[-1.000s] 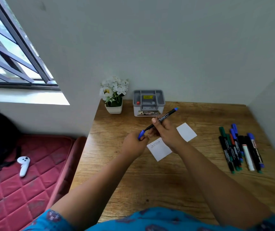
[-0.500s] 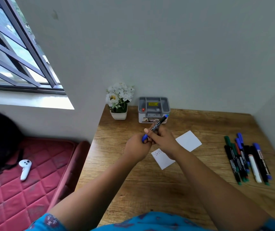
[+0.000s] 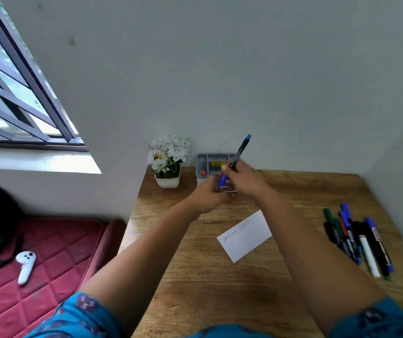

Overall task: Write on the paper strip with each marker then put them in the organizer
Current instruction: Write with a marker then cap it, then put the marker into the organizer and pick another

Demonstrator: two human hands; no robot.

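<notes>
Head view: right hand (image 3: 243, 180) grips black marker with blue cap (image 3: 235, 161), upright, centre frame, before grey plastic organizer (image 3: 209, 160). Left hand (image 3: 207, 196) pinches cap end. Risks: loose cap, missed slot. White paper strip (image 3: 245, 235) lies lower right.

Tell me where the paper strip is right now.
In the head view, the paper strip lies flat on the wooden desk, right of centre, between the person's forearms, left of the row of markers.
</notes>
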